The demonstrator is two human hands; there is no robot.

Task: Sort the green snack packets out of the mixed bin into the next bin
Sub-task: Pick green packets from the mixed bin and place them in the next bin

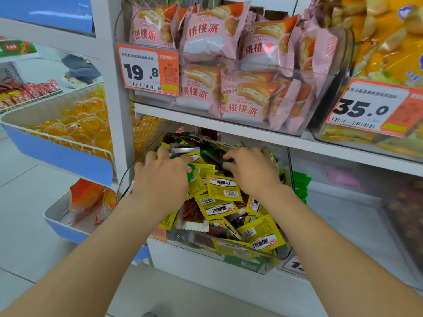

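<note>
**Rummaging for green in the mixed bin**

The right hand (251, 173) has its grip nearly closed. Thumb and forefinger curl in on the edge of a dark green packet (211, 156), which looks pinched, though the fingertips are partly buried. The left hand (161, 179) lies knuckles-up, fingers bent down into the yellow packets (225, 191). Its tips are hidden, so I cannot tell whether that grip has hold of anything.

The green packet sits between the two hands at the back of the mixed bin (124, 179), under the shelf (229, 124). The next bin (338, 216) is just to the right, with a green stack (301, 186) leaning against the shared wall.

Several things could go wrong from here:

- **Slipping:** the hold is only on an edge of glossy film, so a quick pull may let the packet slide free.
- **Wrong packets carried over:** yellow packets overlap the green one, so one could ride along into the next bin.
- **Spilling:** the heap reaches the low front rim, and stirring it with both hands could push packets over onto the floor.
- **Knocking the shelf:** it hangs close above, so a high lift may hit the knuckles.

The green packet looks small, flat and shiny, and is mostly covered. Its dark colour is hard to pick out against the brown snacks showing through clear film nearby, so a brown one could be taken by mistake.
</note>
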